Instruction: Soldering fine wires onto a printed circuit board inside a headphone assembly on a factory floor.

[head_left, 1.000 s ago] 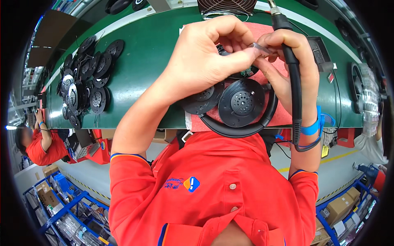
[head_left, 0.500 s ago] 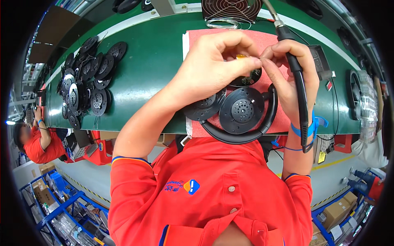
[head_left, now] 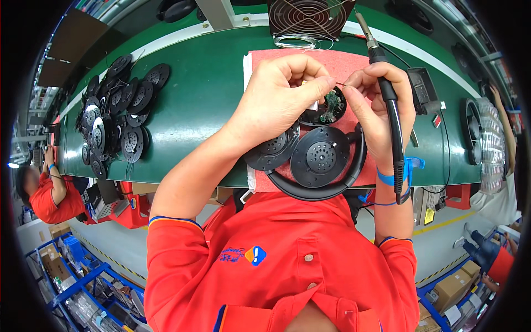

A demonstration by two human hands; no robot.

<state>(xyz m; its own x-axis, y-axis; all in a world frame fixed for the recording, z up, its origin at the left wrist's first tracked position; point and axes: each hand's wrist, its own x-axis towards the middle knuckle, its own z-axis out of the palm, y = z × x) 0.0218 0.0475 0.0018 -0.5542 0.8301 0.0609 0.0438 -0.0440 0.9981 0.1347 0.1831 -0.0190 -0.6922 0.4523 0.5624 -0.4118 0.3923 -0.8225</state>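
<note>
Left hand (head_left: 287, 94) and right hand (head_left: 387, 108) pinch, fingertips (head_left: 330, 82) nearly meeting over the pink mat (head_left: 342, 63); left forearm (head_left: 193, 171) slants from its left, right forearm (head_left: 395, 213) rises near its right.

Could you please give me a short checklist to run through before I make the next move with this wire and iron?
1. Wire at the fingertips of the left hand and right hand: ok, it spans the small gap between them.
2. Iron tip clear of the fingers: ok, it points up and away from them.
3. Strap on the right wrist: ok.
4. Headband wholly on the mat: not ok, its near curve seems to reach past the edge.
5. Board fully in sight: not ok, the left hand seems to cover part.
6. Iron hot: cannot tell.
</note>
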